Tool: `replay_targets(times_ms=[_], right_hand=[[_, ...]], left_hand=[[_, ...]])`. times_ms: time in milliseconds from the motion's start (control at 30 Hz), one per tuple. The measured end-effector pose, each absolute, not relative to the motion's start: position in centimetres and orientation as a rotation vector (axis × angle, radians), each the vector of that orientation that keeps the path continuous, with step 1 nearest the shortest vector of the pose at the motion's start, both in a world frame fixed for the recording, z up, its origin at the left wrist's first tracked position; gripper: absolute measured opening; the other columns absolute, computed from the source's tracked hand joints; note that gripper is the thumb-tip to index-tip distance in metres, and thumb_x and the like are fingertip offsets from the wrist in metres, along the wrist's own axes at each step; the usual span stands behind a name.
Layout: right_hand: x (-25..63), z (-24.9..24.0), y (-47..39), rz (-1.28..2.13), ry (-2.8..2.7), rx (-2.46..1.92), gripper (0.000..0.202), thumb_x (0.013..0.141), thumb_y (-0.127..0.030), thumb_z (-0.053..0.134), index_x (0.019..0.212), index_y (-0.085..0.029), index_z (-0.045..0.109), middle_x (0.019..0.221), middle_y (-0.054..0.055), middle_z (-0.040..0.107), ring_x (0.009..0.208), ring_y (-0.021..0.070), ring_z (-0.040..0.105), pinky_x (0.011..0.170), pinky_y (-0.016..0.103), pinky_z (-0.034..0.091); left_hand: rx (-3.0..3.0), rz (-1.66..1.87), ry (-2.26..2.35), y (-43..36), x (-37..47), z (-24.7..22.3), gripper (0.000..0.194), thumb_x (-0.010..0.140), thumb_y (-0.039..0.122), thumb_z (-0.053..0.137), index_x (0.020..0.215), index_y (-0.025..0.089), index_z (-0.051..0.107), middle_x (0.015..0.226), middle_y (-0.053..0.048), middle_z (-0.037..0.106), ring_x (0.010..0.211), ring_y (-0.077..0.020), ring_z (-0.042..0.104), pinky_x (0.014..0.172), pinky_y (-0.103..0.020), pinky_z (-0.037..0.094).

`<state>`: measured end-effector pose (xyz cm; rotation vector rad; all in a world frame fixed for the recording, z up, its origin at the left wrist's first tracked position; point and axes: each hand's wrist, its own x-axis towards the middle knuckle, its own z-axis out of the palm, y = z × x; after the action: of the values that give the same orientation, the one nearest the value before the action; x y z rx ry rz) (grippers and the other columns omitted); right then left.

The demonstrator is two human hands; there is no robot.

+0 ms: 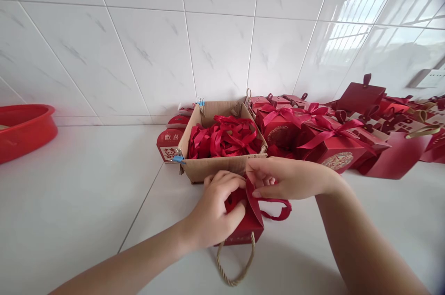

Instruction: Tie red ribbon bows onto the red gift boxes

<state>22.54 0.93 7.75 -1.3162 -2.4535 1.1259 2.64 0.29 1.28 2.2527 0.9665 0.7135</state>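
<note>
In front of the cardboard box, a small red gift box (248, 228) stands on the white counter, a twisted beige rope handle (236, 281) hanging from its near side. My left hand (222, 202) is closed around its left side, thumb on the near face and fingers over the top. At the top right edge, my right hand (278, 177) has its fingers curled in against the box, holding a dark red ribbon (287, 210). That ribbon loops out to the right below the hand. My fingers partly hide the box top and the ribbon's end.
Behind my hands, an open cardboard box (212, 166) with blue-handled clips holds a heap of red ribbons (231, 137). Several red gift boxes with bows (333, 144) crowd the right side. Printed red cards (169, 144) lean at its left. A red basin (29, 130) sits far left, before a tiled wall.
</note>
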Motion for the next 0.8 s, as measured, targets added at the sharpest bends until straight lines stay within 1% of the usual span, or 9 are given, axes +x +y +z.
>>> replay_targets(times_ms=[67, 167, 333, 467, 533, 600, 700, 800], right_hand=[[22.5, 7.7, 0.9, 1.117, -2.459, -1.309, 0.010, 0.082, -0.025, 0.055, 0.084, -0.021, 0.046, 0.081, -0.002, 0.054, 0.068, 0.0108, 0.048, 0.055, 0.021, 0.040], [22.4, 7.6, 1.0, 1.085, -2.471, -1.306, 0.008, 0.082, -0.023, 0.053, 0.085, -0.021, 0.046, 0.080, -0.002, 0.055, 0.068, 0.0107, 0.048, 0.054, 0.021, 0.039], [22.3, 7.4, 1.2, 1.078, -2.491, -1.286, 0.006, 0.083, -0.020, 0.052, 0.088, -0.021, 0.048, 0.086, 0.000, 0.058, 0.074, 0.0121, 0.053, 0.059, 0.022, 0.042], [22.4, 7.7, 1.0, 1.022, -2.501, -1.288, 0.010, 0.086, -0.019, 0.045, 0.093, -0.021, 0.053, 0.089, 0.001, 0.058, 0.075, 0.0126, 0.053, 0.063, 0.024, 0.042], [22.4, 7.9, 0.8, 0.986, -2.507, -1.293, 0.011, 0.087, -0.019, 0.044, 0.092, -0.021, 0.053, 0.085, 0.000, 0.057, 0.070, 0.0119, 0.050, 0.061, 0.024, 0.041], [22.6, 8.1, 0.6, 0.987, -2.505, -1.299, 0.011, 0.088, -0.019, 0.043, 0.092, -0.021, 0.053, 0.081, -0.001, 0.056, 0.067, 0.0112, 0.048, 0.058, 0.023, 0.039], [22.7, 8.4, 0.4, 0.978, -2.484, -1.338, 0.012, 0.087, -0.022, 0.045, 0.094, -0.022, 0.054, 0.079, -0.001, 0.057, 0.064, 0.0112, 0.048, 0.055, 0.023, 0.038], [22.7, 8.7, 0.2, 0.957, -2.474, -1.387, 0.018, 0.086, -0.025, 0.048, 0.102, -0.024, 0.056, 0.081, -0.001, 0.060, 0.066, 0.0127, 0.053, 0.056, 0.024, 0.039]], left_hand=[[2.219, 0.692, 0.957, 0.2, 2.5, 1.5, 0.020, 0.081, 0.012, 0.045, 0.090, 0.024, 0.058, 0.102, 0.001, 0.065, 0.108, -0.0216, 0.051, 0.093, -0.039, 0.032], [2.186, 0.681, 0.959, 0.2, 2.5, 1.6, 0.018, 0.087, 0.016, 0.041, 0.085, 0.023, 0.057, 0.101, 0.000, 0.064, 0.108, -0.0215, 0.051, 0.092, -0.039, 0.031], [2.193, 0.688, 0.987, 0.4, 2.6, 1.6, 0.016, 0.089, 0.019, 0.041, 0.079, 0.021, 0.053, 0.098, -0.001, 0.063, 0.105, -0.0208, 0.052, 0.091, -0.039, 0.032], [2.136, 0.727, 0.997, 0.4, 2.6, 1.7, 0.018, 0.091, 0.024, 0.041, 0.079, 0.020, 0.054, 0.107, -0.004, 0.061, 0.109, -0.0220, 0.051, 0.096, -0.040, 0.033], [2.097, 0.754, 0.987, 0.4, 2.5, 1.7, 0.018, 0.091, 0.025, 0.042, 0.080, 0.020, 0.055, 0.114, -0.005, 0.059, 0.113, -0.0222, 0.050, 0.099, -0.040, 0.034], [2.080, 0.772, 0.981, 0.4, 2.4, 1.8, 0.018, 0.091, 0.025, 0.042, 0.080, 0.020, 0.056, 0.116, -0.005, 0.057, 0.114, -0.0221, 0.049, 0.098, -0.038, 0.036], [2.097, 0.802, 1.009, 0.4, 2.3, 2.0, 0.018, 0.091, 0.025, 0.042, 0.080, 0.021, 0.056, 0.107, -0.005, 0.057, 0.107, -0.0212, 0.051, 0.093, -0.036, 0.040], [2.113, 0.795, 1.024, 0.5, 2.1, 2.7, 0.019, 0.092, 0.026, 0.041, 0.079, 0.021, 0.055, 0.094, -0.004, 0.058, 0.098, -0.0197, 0.053, 0.088, -0.034, 0.043]])
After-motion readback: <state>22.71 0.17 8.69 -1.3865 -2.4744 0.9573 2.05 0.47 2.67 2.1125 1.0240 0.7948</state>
